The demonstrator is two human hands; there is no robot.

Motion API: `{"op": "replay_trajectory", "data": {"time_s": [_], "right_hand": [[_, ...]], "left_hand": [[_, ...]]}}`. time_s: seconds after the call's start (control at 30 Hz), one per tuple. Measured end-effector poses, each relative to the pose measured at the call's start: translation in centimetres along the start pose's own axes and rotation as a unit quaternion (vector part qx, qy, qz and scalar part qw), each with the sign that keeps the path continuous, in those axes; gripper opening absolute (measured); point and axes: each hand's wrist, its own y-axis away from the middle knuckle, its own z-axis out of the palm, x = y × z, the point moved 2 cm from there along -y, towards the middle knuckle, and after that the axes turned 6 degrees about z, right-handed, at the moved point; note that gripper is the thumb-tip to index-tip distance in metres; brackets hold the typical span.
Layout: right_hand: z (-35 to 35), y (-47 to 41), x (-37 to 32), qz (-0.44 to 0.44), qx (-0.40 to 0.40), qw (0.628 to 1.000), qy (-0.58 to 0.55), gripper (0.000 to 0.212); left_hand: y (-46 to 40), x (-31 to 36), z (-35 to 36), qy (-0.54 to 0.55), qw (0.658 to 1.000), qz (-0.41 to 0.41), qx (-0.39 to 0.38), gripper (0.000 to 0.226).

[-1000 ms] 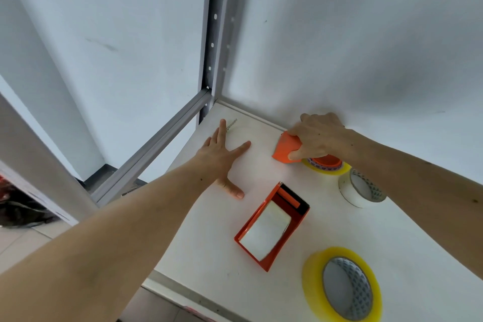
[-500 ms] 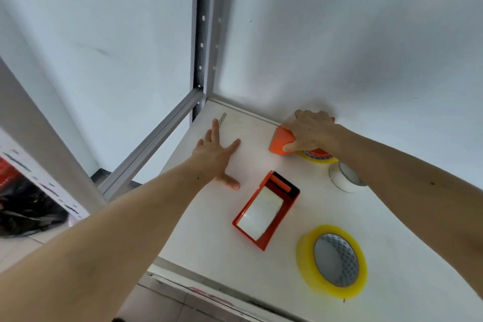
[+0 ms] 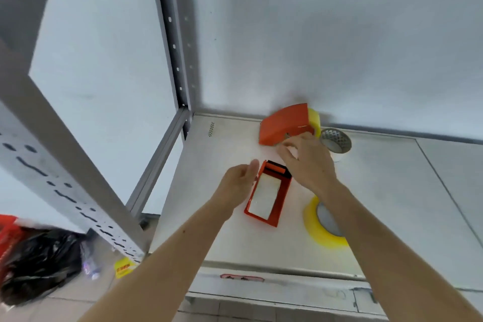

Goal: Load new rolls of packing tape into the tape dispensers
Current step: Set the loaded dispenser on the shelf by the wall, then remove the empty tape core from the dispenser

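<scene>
An orange tape dispenser (image 3: 285,123) loaded with a yellow roll (image 3: 315,119) stands on edge against the back wall. My right hand (image 3: 309,162) hovers just in front of it, fingers apart and holding nothing, with its fingertips close to the dispenser's lower edge. An empty orange dispenser (image 3: 269,193) lies flat mid-shelf. My left hand (image 3: 239,180) floats beside its left side, loosely open and empty. A yellow tape roll (image 3: 312,227) lies at the right, partly hidden by my right forearm. A pale tape roll (image 3: 335,140) sits near the wall.
The white shelf (image 3: 392,204) ends at a front edge (image 3: 261,269) near me. A grey upright post (image 3: 180,60) stands at the back left corner, and a perforated post (image 3: 52,165) at the near left. A black bag (image 3: 39,256) lies on the floor.
My right hand has let go of the loaded dispenser and drawn back. My left hand has lifted off the shelf and moved right, beside the empty dispenser. The view has pulled back.
</scene>
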Motion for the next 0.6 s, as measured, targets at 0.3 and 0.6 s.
{"op": "replay_trajectory", "data": {"time_s": [0.3,0.6], "right_hand": [[4.0,10.4,-1.1,0.234,-0.088,0.91,-0.331,0.035],[4.9,9.8,-1.7,0.254,-0.043,0.882,-0.394,0.039]], "left_hand": [[2.9,-2.1,-0.4,0.104,0.994,-0.036,-0.02,0.03],[3.3,-2.6,-1.3,0.086,0.995,0.008,0.046,0.026]]}}
